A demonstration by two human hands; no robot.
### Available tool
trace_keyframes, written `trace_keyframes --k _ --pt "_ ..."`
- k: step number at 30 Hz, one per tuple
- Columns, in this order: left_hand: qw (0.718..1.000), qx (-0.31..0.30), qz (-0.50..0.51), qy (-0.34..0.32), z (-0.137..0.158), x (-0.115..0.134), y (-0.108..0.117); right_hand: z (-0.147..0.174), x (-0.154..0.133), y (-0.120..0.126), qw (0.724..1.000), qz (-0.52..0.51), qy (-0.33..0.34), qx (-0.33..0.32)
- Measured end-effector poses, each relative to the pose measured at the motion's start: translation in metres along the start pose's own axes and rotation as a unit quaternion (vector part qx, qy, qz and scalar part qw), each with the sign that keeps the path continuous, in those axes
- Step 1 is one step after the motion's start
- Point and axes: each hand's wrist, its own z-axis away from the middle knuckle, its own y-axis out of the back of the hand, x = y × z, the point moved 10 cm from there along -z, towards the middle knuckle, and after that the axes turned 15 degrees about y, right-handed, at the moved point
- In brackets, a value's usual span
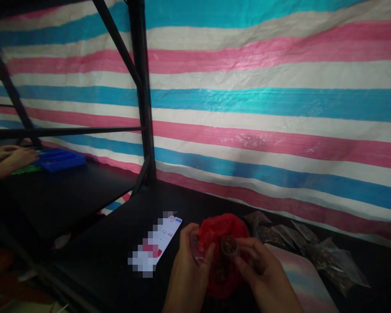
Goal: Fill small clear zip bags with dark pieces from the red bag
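A red bag [226,224] stands with its mouth open on the black table, and dim brownish contents show inside it. My left hand [189,265] is at the bag's left rim, its fingers closed on a clear round plastic piece [196,251]; whether it also grips the bag I cannot tell. Over the bag's opening, my right hand [262,266] pinches a small round clear cup [229,247] between thumb and fingers. Small brown pieces lie in the cup, too dark to name.
Several clear zip bags of brownish bits [332,261] lie at right, beside a pale flat panel [303,278]. A lit phone [166,239] rests at left. Behind hangs a striped sheet [273,104], with a black frame post [143,95]. Far left, another person's hands [14,157] are near a blue tray [63,163].
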Motion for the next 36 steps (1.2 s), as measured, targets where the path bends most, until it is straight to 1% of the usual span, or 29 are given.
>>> trace_keyframes --k 2,5,6,8,11,13,14,15,16,17,20,21,23,26,28,30,33,36 --pt "1.000 -0.026 -0.006 0.016 0.001 -0.004 -0.006 -0.001 -0.008 -0.006 0.999 0.028 0.014 -0.018" --pt "0.998 -0.053 -0.007 0.043 0.006 -0.005 -0.011 0.001 -0.011 -0.017 0.992 0.108 0.016 -0.064" --pt "0.997 -0.060 -0.009 0.040 0.007 -0.003 -0.012 0.002 -0.011 -0.019 0.986 0.142 0.019 -0.081" --pt "0.997 -0.078 -0.013 0.013 0.009 0.004 -0.014 0.002 -0.013 -0.024 0.970 0.212 0.042 -0.113" --pt "0.991 -0.135 -0.003 -0.020 0.012 0.006 -0.024 0.002 -0.022 -0.033 0.937 0.295 0.098 -0.160" --pt "0.985 -0.169 0.027 -0.031 0.014 0.005 -0.029 0.003 -0.026 -0.040 0.921 0.316 0.118 -0.195" --pt "0.982 -0.182 0.039 -0.031 0.015 0.003 -0.031 0.003 -0.028 -0.042 0.918 0.317 0.123 -0.207" --pt "0.981 -0.184 0.045 -0.031 0.015 0.002 -0.031 0.003 -0.030 -0.044 0.917 0.313 0.125 -0.214" --pt "0.984 -0.171 0.042 -0.033 0.015 0.001 -0.029 0.002 -0.032 -0.046 0.917 0.307 0.127 -0.219" --pt "0.988 -0.144 0.032 -0.038 0.014 0.000 -0.025 0.002 -0.034 -0.047 0.920 0.298 0.128 -0.221" --pt "0.996 -0.029 -0.042 -0.076 0.012 0.005 -0.008 -0.001 -0.038 -0.049 0.931 0.269 0.126 -0.214" --pt "0.993 -0.004 -0.072 -0.089 0.012 0.008 -0.005 -0.002 -0.038 -0.050 0.936 0.254 0.124 -0.211" --pt "0.987 0.015 -0.118 -0.108 0.012 0.013 -0.003 -0.003 -0.040 -0.052 0.946 0.223 0.123 -0.202" --pt "0.984 0.019 -0.137 -0.116 0.011 0.020 -0.001 -0.005 -0.044 -0.052 0.954 0.198 0.131 -0.181" --pt "0.987 0.006 -0.126 -0.096 0.011 0.020 0.000 -0.006 -0.046 -0.050 0.955 0.199 0.142 -0.168" --pt "0.992 -0.025 -0.103 -0.069 0.010 0.016 -0.003 -0.007 -0.049 -0.047 0.953 0.204 0.155 -0.161" --pt "0.993 -0.088 -0.067 -0.043 0.012 0.012 -0.011 -0.009 -0.051 -0.040 0.951 0.213 0.164 -0.151" --pt "0.993 -0.115 -0.027 -0.023 0.012 0.013 -0.014 -0.010 -0.056 -0.034 0.947 0.227 0.178 -0.143"
